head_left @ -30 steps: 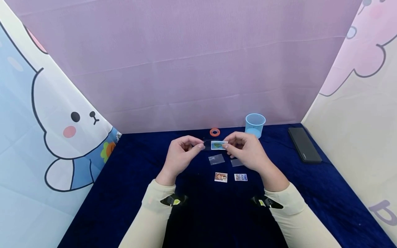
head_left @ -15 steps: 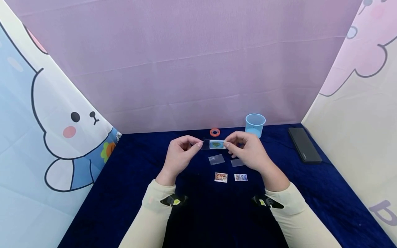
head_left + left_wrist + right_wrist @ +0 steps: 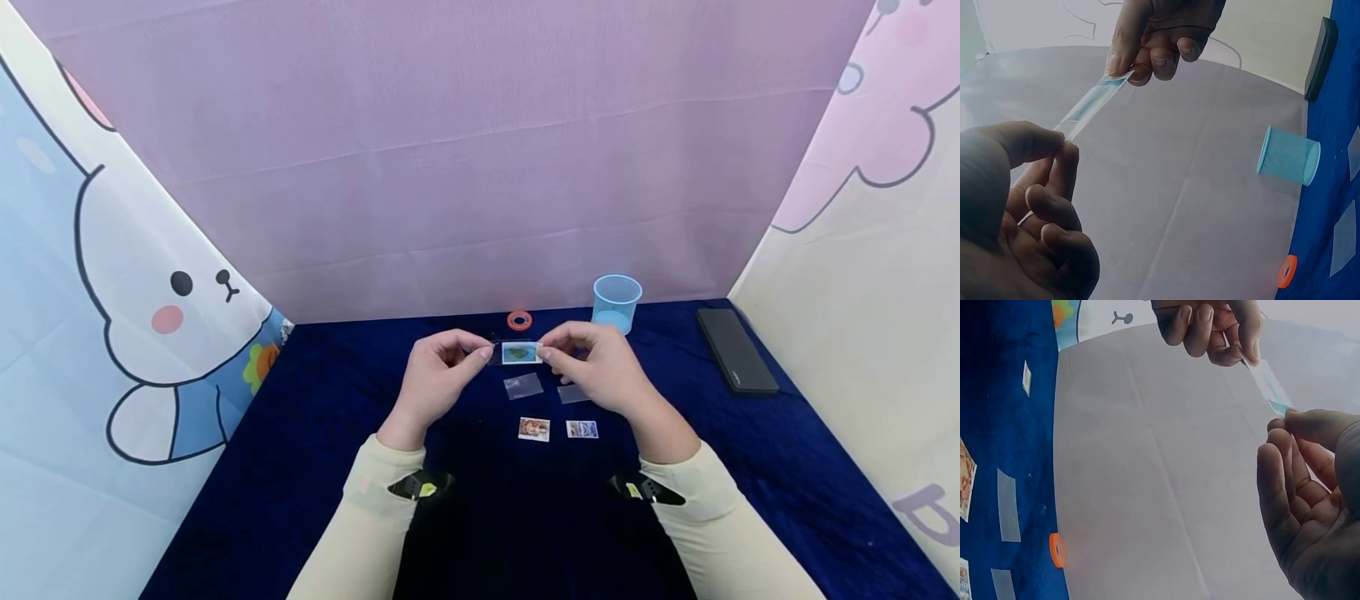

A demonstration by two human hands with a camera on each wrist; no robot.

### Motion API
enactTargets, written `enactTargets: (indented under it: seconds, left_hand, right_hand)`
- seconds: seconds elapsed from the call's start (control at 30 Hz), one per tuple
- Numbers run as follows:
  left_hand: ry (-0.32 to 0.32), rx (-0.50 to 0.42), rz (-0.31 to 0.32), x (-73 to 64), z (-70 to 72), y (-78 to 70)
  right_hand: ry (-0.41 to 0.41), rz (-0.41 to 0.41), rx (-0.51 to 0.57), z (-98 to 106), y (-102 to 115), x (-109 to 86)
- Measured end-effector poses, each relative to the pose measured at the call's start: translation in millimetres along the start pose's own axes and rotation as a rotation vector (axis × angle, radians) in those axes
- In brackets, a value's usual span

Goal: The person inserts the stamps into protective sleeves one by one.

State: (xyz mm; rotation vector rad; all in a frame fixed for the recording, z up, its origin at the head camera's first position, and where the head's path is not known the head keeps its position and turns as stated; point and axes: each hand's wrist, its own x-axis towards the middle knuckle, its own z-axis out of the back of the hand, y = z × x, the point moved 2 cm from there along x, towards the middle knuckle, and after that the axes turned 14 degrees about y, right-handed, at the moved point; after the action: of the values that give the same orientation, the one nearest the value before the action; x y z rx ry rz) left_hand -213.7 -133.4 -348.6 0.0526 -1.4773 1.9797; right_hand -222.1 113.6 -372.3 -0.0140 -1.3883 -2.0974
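My left hand [image 3: 438, 375] pinches the left end of a small clear plastic sleeve [image 3: 496, 354] between thumb and forefinger, held above the table. From the right, my right hand [image 3: 600, 364] pinches the right end of a blue postage stamp [image 3: 519, 353] with a green figure and white border. The stamp overlaps the sleeve, and most of it seems to lie inside; the exact edge is hard to see. In the left wrist view, sleeve and stamp form one slanted strip [image 3: 1090, 105] between both hands. Fingertips hide both ends of it.
Two clear sleeves lie on the blue cloth, a left one [image 3: 523, 386] and a right one [image 3: 573, 394]. Nearer are a brown stamp [image 3: 534, 429] and a blue-purple stamp [image 3: 582, 429]. Behind stand an orange tape roll [image 3: 511, 322], a blue cup [image 3: 617, 307] and a black box [image 3: 737, 350].
The blue stamp has shifted left along the sleeve, toward my left hand. Both hands keep their pinch and have hardly moved.
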Motion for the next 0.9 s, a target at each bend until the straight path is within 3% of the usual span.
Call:
enactTargets:
  seconds: [0.9]
  left_hand:
    - [-0.001, 0.001, 0.025, -0.3, -0.1, 3.1]
  right_hand:
    - [0.019, -0.018, -0.002, -4.9, -2.7, 0.6]
